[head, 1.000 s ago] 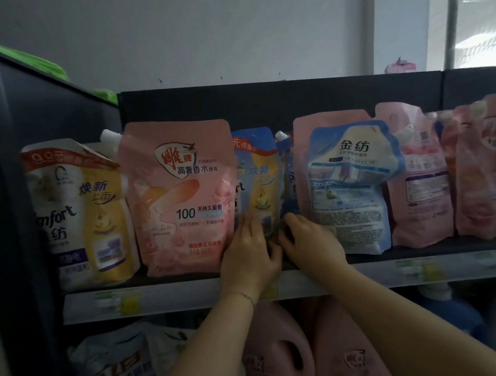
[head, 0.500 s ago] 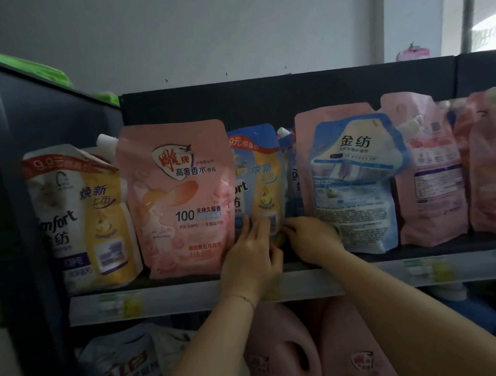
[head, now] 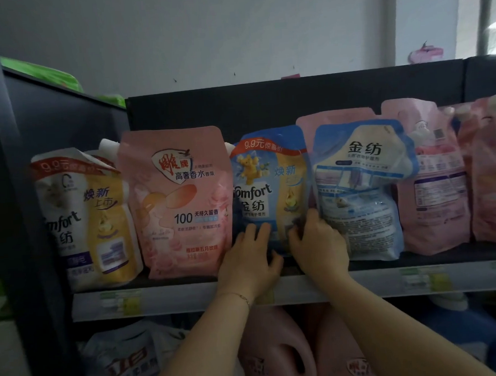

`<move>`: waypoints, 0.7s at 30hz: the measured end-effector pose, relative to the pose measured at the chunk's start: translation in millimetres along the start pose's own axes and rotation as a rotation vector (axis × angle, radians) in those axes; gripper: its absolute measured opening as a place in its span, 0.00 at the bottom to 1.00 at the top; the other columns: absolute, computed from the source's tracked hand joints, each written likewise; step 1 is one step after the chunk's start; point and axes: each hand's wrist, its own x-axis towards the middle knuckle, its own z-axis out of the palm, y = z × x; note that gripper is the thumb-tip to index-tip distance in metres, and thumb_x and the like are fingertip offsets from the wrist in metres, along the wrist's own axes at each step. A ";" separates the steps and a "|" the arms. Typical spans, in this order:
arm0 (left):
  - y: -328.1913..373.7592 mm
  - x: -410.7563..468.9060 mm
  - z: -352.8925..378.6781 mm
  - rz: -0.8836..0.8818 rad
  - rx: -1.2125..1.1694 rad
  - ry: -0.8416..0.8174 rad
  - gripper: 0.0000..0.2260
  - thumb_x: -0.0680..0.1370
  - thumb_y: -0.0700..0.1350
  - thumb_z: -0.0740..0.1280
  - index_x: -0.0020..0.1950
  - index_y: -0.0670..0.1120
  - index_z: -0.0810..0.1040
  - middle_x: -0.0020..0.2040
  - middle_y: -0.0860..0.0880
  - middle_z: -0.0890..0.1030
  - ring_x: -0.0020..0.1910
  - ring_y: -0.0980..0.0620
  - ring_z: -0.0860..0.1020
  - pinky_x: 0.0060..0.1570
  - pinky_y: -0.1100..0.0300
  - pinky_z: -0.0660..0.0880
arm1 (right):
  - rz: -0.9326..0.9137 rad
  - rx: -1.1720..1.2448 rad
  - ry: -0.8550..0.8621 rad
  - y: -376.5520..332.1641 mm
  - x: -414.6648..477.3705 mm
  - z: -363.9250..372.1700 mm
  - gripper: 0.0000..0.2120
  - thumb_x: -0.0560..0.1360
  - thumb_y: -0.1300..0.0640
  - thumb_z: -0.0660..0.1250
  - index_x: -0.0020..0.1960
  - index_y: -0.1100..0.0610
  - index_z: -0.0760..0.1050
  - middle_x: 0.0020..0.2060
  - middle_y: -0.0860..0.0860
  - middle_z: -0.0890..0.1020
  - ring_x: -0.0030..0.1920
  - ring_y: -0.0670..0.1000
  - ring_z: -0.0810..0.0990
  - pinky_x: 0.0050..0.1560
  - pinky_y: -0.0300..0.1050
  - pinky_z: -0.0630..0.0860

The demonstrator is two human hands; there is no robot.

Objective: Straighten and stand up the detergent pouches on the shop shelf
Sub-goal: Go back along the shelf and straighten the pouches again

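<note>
The blue Comfort pouch (head: 270,192) stands upright on the top shelf (head: 189,297), face forward, squeezed between the big pink pouch (head: 178,203) and the blue-and-white pouch (head: 362,193). My left hand (head: 249,262) presses straight fingers against its lower front; my right hand (head: 319,247) curls round its lower right edge. A yellow Comfort pouch (head: 84,219) leans at the far left

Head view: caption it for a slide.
Left hand presses and right hand grips the blue Comfort pouch on the shelf, between a pink pouch and a pale-blue pouch.
</note>
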 end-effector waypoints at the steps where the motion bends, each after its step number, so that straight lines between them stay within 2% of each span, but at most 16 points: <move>1: 0.5 0.9 -1.0 0.003 0.038 -0.003 0.15 0.77 0.53 0.59 0.62 0.51 0.66 0.56 0.52 0.69 0.53 0.52 0.70 0.40 0.60 0.68 | -0.097 0.006 0.032 0.4 -1.5 1.6 0.10 0.76 0.52 0.65 0.50 0.59 0.71 0.36 0.53 0.81 0.32 0.57 0.81 0.28 0.45 0.70; 3: 1.0 2.3 -2.3 0.000 0.092 -0.009 0.15 0.77 0.54 0.59 0.62 0.51 0.66 0.56 0.53 0.69 0.53 0.52 0.70 0.39 0.60 0.66 | -0.263 0.011 0.051 2.5 -1.9 4.2 0.10 0.72 0.54 0.70 0.44 0.59 0.73 0.30 0.52 0.78 0.24 0.55 0.77 0.21 0.44 0.69; 4: 0.5 3.4 -2.3 0.004 0.094 -0.012 0.14 0.77 0.54 0.59 0.61 0.51 0.66 0.56 0.53 0.68 0.53 0.52 0.70 0.39 0.60 0.66 | -0.297 0.026 -0.004 3.0 -0.7 4.8 0.09 0.73 0.54 0.69 0.43 0.58 0.72 0.30 0.52 0.78 0.26 0.55 0.77 0.23 0.45 0.70; 7: 0.4 6.1 -2.7 0.016 0.044 -0.033 0.11 0.77 0.54 0.59 0.57 0.51 0.66 0.53 0.54 0.66 0.52 0.54 0.69 0.39 0.60 0.67 | -0.264 0.048 -0.201 4.1 4.7 3.7 0.09 0.78 0.51 0.62 0.42 0.54 0.70 0.36 0.51 0.78 0.35 0.55 0.78 0.33 0.47 0.72; 11: -1.1 7.5 -1.7 0.010 0.005 -0.054 0.09 0.77 0.53 0.59 0.55 0.52 0.66 0.49 0.56 0.67 0.50 0.54 0.69 0.43 0.58 0.70 | -0.213 0.097 -0.297 2.9 11.4 2.4 0.07 0.79 0.51 0.60 0.44 0.52 0.68 0.39 0.47 0.74 0.39 0.51 0.75 0.37 0.46 0.72; 14: -3.4 9.9 0.2 -0.016 -0.011 -0.110 0.09 0.78 0.53 0.59 0.55 0.52 0.68 0.50 0.55 0.70 0.51 0.55 0.70 0.46 0.59 0.69 | -0.166 0.128 -0.408 2.7 15.8 3.2 0.06 0.79 0.50 0.60 0.50 0.52 0.68 0.46 0.48 0.76 0.46 0.51 0.75 0.44 0.47 0.74; 17: -2.8 11.7 -0.2 -0.051 -0.057 -0.148 0.07 0.78 0.53 0.59 0.51 0.53 0.67 0.48 0.55 0.70 0.48 0.55 0.71 0.46 0.58 0.69 | -0.144 0.082 -0.473 3.7 19.3 4.5 0.14 0.79 0.49 0.60 0.61 0.54 0.67 0.57 0.53 0.74 0.58 0.53 0.72 0.55 0.49 0.73; 21: -2.6 13.3 -0.5 -0.070 -0.068 -0.172 0.07 0.77 0.53 0.60 0.51 0.53 0.66 0.48 0.56 0.69 0.48 0.55 0.70 0.45 0.59 0.66 | -0.131 -0.002 -0.529 3.8 22.1 7.2 0.20 0.80 0.48 0.58 0.68 0.56 0.63 0.63 0.56 0.71 0.63 0.56 0.68 0.60 0.51 0.71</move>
